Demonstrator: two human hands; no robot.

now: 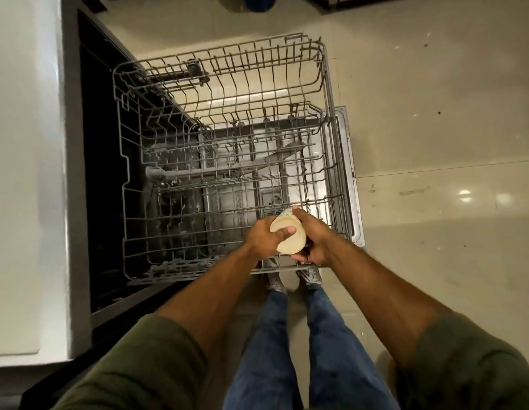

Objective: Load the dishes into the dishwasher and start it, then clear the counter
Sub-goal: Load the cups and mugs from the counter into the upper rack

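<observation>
Person stands over pulled-out grey wire upper dishwasher rack (pixel 227 161), nothing loaded yet. Both hands wrapped round cream-coloured round plastic cup (pixel 288 235): left hand (pixel 264 238) with thumb across its pale face, right hand (pixel 312 238) cupping far side. Cup hovers at rack's near right corner, tilted, probably getting lined up between tines. White tabletop (pixel 23 173) sits left.

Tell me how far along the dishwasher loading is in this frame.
Early. Done: the dishwasher door is down and both racks are pulled out; the upper rack and lower rack show no dishes. In hand: the left hand and right hand both hold a cream cup over the lower rack's near edge, not yet set down. Left: loading the other dishes, starting the machine, clearing the counter.
</observation>
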